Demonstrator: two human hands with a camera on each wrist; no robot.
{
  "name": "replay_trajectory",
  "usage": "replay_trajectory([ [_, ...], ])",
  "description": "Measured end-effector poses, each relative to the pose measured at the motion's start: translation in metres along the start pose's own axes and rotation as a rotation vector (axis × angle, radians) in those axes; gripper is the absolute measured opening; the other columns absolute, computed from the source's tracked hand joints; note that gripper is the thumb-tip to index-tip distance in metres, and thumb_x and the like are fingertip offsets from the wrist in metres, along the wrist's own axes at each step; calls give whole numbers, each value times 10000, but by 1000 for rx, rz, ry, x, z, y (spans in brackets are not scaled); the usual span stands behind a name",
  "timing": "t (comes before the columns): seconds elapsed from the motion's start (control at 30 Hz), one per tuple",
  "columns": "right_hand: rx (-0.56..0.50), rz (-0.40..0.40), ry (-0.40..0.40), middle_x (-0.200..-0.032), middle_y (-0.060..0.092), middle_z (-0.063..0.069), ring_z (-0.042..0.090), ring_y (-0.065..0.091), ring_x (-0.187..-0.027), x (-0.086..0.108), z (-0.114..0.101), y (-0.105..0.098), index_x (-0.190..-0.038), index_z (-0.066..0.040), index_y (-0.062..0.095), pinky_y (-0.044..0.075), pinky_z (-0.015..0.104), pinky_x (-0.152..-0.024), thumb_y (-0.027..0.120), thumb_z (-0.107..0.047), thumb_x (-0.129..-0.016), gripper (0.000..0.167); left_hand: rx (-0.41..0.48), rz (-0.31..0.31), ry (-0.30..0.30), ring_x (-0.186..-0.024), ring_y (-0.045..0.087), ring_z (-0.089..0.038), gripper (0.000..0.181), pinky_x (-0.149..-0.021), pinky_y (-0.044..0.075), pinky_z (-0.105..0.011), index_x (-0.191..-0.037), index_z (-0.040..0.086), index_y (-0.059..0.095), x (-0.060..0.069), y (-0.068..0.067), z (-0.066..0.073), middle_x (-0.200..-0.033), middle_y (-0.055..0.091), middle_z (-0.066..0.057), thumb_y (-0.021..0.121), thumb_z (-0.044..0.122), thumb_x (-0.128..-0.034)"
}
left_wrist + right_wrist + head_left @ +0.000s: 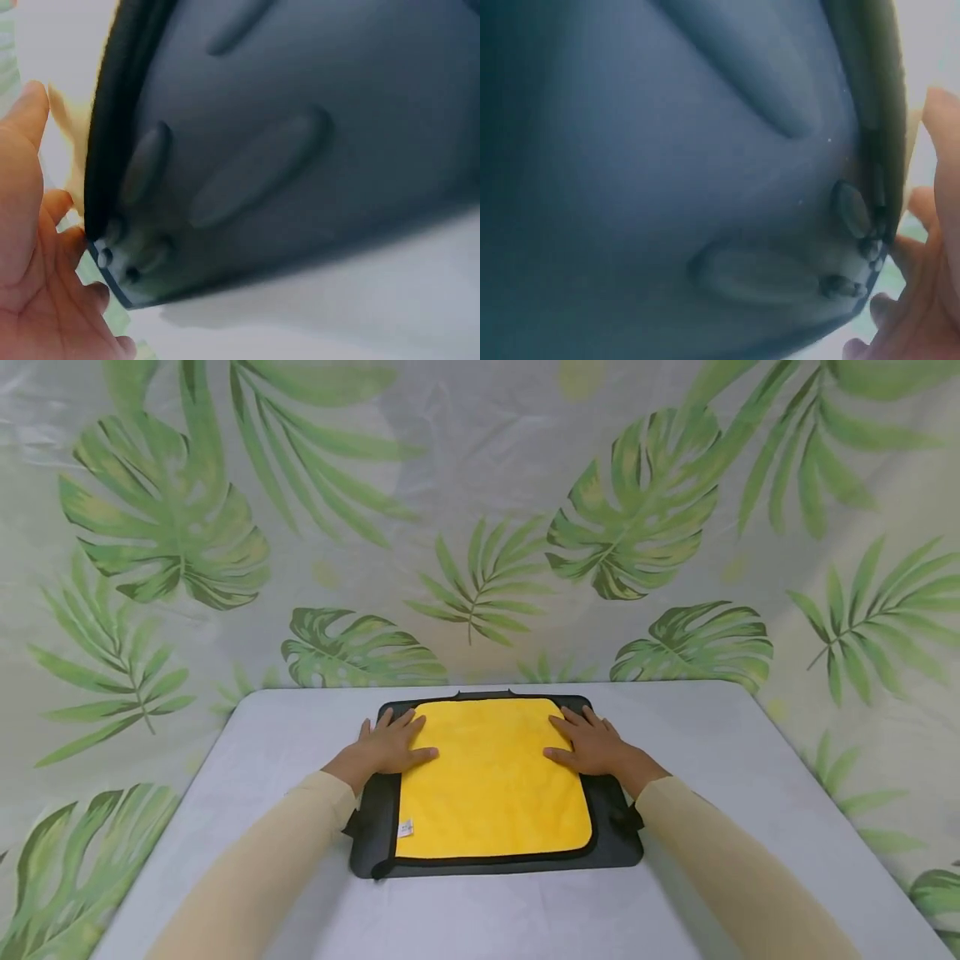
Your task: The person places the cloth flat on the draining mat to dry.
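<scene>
A yellow cloth (491,785) with a black border lies flat on a dark grey mat or board (378,827). My left hand (390,745) rests on the cloth's upper left edge, fingers spread. On the opposite edge my right hand (588,743) lies with its fingers spread and its thumb on the yellow. In the left wrist view the left hand (45,247) is beside the dark board (262,172), whose surface has raised oval ridges. Similar ridges mark the dark surface (667,165) in the right wrist view, with the right hand (930,262) at its edge.
A white table (480,918) carries the board, which sits close to the far edge. Behind it hangs a leaf-patterned sheet (495,485). A small white label (405,828) shows at the cloth's lower left corner.
</scene>
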State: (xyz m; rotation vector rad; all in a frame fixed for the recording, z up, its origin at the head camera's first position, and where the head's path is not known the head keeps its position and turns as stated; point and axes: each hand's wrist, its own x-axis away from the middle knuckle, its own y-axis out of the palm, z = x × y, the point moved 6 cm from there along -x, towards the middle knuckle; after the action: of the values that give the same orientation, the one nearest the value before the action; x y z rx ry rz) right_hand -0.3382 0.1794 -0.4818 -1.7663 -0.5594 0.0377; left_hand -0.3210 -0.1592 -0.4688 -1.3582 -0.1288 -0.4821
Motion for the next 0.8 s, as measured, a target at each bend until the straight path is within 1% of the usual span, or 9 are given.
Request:
replay_trajectory([
  [0.1, -21, 7, -20, -1712, 139, 200, 542, 30, -1554, 10, -1, 1, -1636, -139, 252, 55, 751, -1208, 505, -691, -969, 902, 50, -5, -7, -1585, 6, -466, 914, -1230, -7, -720, -1655, 182, 182, 6, 1, -8, -1735, 116, -106, 435, 734, -972],
  [0.17, -24, 7, -44, -1710, 144, 203, 550, 38, -1550, 20, -2, 4, -1634, -127, 253, 66, 765, -1197, 550, -721, -927, 970, 71, -22, -12, -1583, -4, -473, 972, -1231, -15, -717, -1652, 174, 196, 11, 3, -12, -1734, 123, -108, 472, 767, -934],
  [0.3, 13, -3, -86, -1717, 148, 171, 540, 49, -1554, 42, -3, 13, -1639, -147, 240, 82, 777, -1186, 632, -774, -833, 1094, 54, -59, 11, -1574, 6, -500, 1105, -1219, -2, -737, -1651, 187, 208, 27, 9, -15, -1736, 116, -108, 598, 812, -827],
  [0.43, 43, -19, -92, -1722, 153, 144, 522, 45, -1561, 59, -4, 17, -1642, -163, 226, 68, 779, -1185, 687, -789, -765, 1172, 35, -80, 46, -1572, -1, -508, 1244, -1201, 8, -763, -1652, 207, 201, 44, 19, -11, -1740, 80, -106, 738, 806, -703],
  [0.5, 58, -27, -90, -1723, 150, 137, 515, 43, -1563, 64, -3, 16, -1642, -164, 220, 62, 778, -1185, 721, -789, -726, 1216, 32, -78, 62, -1571, 2, -511, 1304, -1198, 10, -767, -1650, 197, 206, 52, 22, -6, -1739, 71, -120, 796, 786, -648],
  [0.57, 67, -49, -90, -1726, 135, 135, 508, 31, -1566, 67, -2, 14, -1644, -162, 206, 48, 773, -1188, 752, -785, -689, 1265, 30, -75, 64, -1573, 2, -505, 1344, -1207, 5, -755, -1648, 190, 212, 57, 24, -2, -1738, 63, -127, 835, 768, -608],
  [0.67, 62, -85, -96, -1724, 124, 152, 522, 38, -1560, 67, -2, 10, -1643, -149, 200, 48, 782, -1180, 795, -772, -647, 1317, 18, -69, 57, -1575, 19, -501, 1357, -1217, 18, -742, -1646, 181, 218, 60, 25, 1, -1737, 65, -135, 858, 749, -592],
  [0.73, 55, -93, -98, -1721, 129, 165, 527, 57, -1556, 64, 0, 6, -1642, -145, 197, 64, 786, -1176, 806, -765, -645, 1323, 23, -70, 48, -1576, 30, -497, 1333, -1220, 31, -739, -1647, 185, 215, 59, 24, -1, -1737, 69, -134, 841, 753, -617],
  [0.8, 57, -67, -97, -1711, 155, 188, 534, 109, -1546, 57, 5, 0, -1638, -133, 208, 109, 784, -1173, 791, -756, -680, 1282, 38, -67, 46, -1567, 52, -515, 1284, -1211, 55, -751, -1648, 170, 207, 56, 21, -5, -1732, 77, -153, 804, 755, -674],
])
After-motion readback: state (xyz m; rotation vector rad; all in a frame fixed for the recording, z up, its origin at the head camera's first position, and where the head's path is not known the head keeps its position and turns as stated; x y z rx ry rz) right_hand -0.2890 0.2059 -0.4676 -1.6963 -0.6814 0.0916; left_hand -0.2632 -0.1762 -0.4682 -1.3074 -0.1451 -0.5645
